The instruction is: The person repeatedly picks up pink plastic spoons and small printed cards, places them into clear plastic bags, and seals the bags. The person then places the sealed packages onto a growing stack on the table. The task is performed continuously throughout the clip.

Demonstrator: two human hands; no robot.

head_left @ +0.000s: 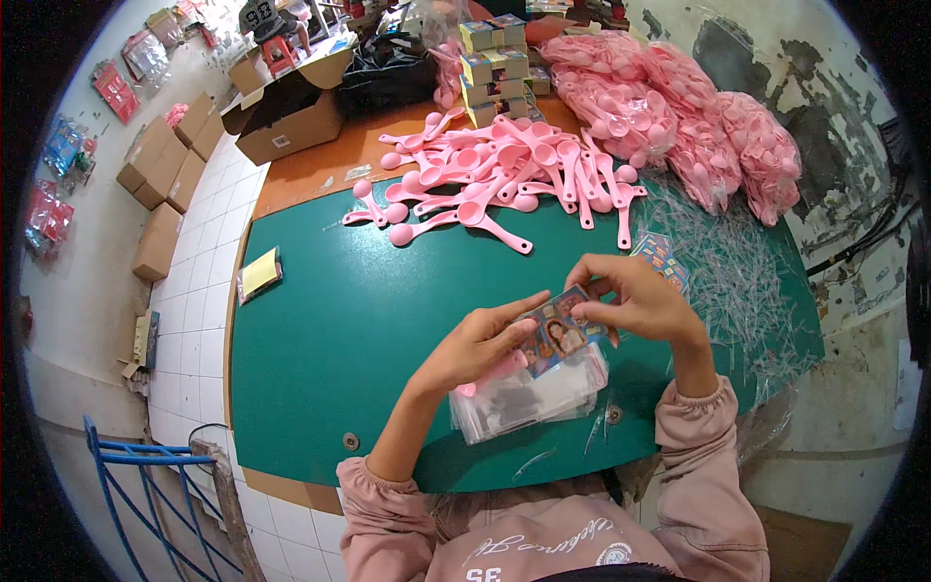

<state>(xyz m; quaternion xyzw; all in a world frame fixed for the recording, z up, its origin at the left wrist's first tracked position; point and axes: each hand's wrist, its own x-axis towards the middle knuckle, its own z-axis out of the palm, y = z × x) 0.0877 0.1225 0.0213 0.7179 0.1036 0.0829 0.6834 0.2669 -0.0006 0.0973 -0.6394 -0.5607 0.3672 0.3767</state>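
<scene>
Together, the left hand (479,341) and the right hand (632,299) grip a printed card (562,337) right of the frame's centre; clear plastic sleeves (543,398) lie just below it, over the green bench (320,330); a pink piece (499,372) shows beneath the left hand, whether held one cannot tell; pink spoons (511,155) heap at upper centre.

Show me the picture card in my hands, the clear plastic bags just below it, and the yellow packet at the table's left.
Picture card (561,336): head view, middle of its printed face.
Clear plastic bags (527,402): head view, middle of the stack.
Yellow packet (260,274): head view, its yellow face.
</scene>
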